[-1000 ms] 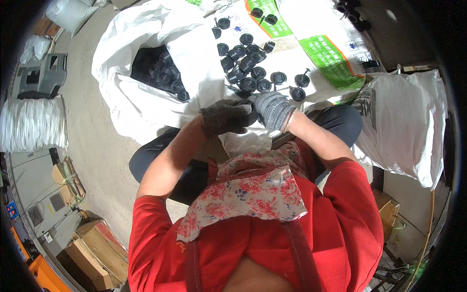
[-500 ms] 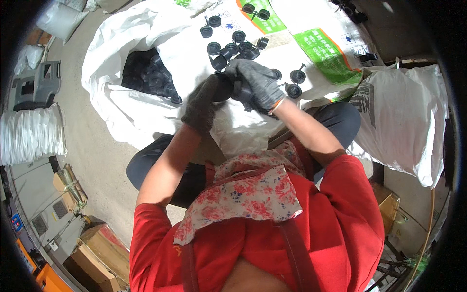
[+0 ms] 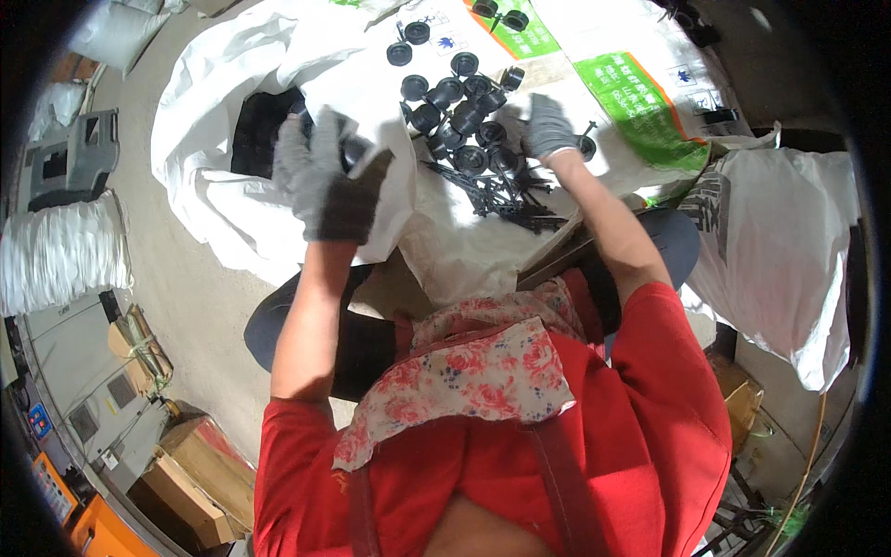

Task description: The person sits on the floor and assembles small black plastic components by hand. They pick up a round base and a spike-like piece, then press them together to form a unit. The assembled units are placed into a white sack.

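Note:
My left hand (image 3: pixel 336 190), in a grey glove, is over the mouth of a white sack (image 3: pixel 200 139) with its fingers spread. Below its fingers the sack holds dark parts (image 3: pixel 255 139); a black piece (image 3: pixel 355 153) shows beside the thumb, not gripped. To the right, my gloved right hand (image 3: pixel 549 128) reaches down with fingers stretched out, next to a round black cap (image 3: pixel 587 147). Between the hands lies a heap of round black plastic caps (image 3: pixel 466 118). Thin black plastic sticks (image 3: pixel 501 197) are piled just nearer to me.
The caps lie on a white sheet with green printed bands (image 3: pixel 631 102). More caps (image 3: pixel 408 42) are scattered at the far side. A white bag (image 3: pixel 780 251) stands at right; a grey plastic piece (image 3: pixel 74 158), a white bundle (image 3: pixel 65 251) and cardboard boxes (image 3: pixel 200 483) are at left.
My hands have parted. The left went left to the sack's mouth and let go of the black piece it held; the right moved right, uncovering caps and sticks.

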A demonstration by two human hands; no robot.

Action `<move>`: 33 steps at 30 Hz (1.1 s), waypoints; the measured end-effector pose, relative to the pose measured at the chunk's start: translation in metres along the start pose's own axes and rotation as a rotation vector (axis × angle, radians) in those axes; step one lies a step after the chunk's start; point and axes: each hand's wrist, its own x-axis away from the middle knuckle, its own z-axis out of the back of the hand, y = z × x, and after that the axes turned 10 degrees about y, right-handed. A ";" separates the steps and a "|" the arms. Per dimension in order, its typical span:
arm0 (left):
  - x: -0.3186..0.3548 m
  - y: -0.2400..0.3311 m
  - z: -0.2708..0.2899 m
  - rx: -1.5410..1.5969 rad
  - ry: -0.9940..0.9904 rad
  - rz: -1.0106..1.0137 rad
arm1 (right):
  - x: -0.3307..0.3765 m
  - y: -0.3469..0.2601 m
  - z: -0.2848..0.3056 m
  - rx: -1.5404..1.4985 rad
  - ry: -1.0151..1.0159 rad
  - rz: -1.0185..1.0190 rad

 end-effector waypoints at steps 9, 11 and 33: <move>0.024 0.018 -0.048 0.439 -0.366 0.093 | 0.020 0.072 -0.039 0.135 -0.865 -0.117; 0.032 0.028 -0.052 0.534 -0.458 0.343 | 0.008 0.004 0.054 0.071 -0.478 0.199; 0.059 0.018 -0.044 1.815 -1.092 1.144 | 0.049 -0.084 0.105 -0.339 0.083 0.497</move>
